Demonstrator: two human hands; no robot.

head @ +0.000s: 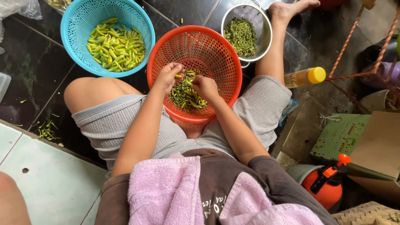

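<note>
Fingers of left hand [168, 76] and right hand [205, 86] pinch chillies [183, 95], grips partly hidden.

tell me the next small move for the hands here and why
Probably pull the stem off the chili pinched between the left hand and the right hand over the orange basket. Stems fill the metal strainer; stemless-looking green chilies fill the blue basket.

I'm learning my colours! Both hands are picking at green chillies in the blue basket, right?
Not quite. In the head view both hands, left and right, are in the orange basket, picking at green chillies. The blue basket sits untouched.
</note>
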